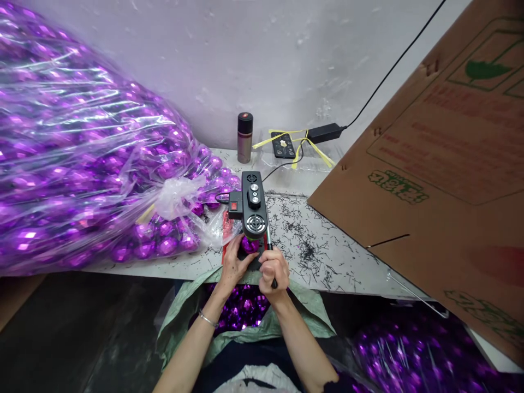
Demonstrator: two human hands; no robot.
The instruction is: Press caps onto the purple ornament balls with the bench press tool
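Note:
A black bench press machine (254, 202) with a red switch stands at the table's front edge. Under its head sits a shiny purple faceted ball (249, 245). My left hand (234, 263) pinches this ball between thumb and fingers from the left. On the right, my right hand (273, 270) is wrapped round the machine's black-gripped lever (274, 283), which points down toward me. Below my hands, an open green woven sack (186, 305) on my lap holds many more purple balls (245, 311).
A huge clear bag of purple balls (82, 164) covers the table's left. Small black pins (309, 248) litter the white table (347, 251). Behind stand a bottle (245, 139), a phone (283, 146) and a power adapter (325, 132). A large cardboard box (442, 164) juts in from the right.

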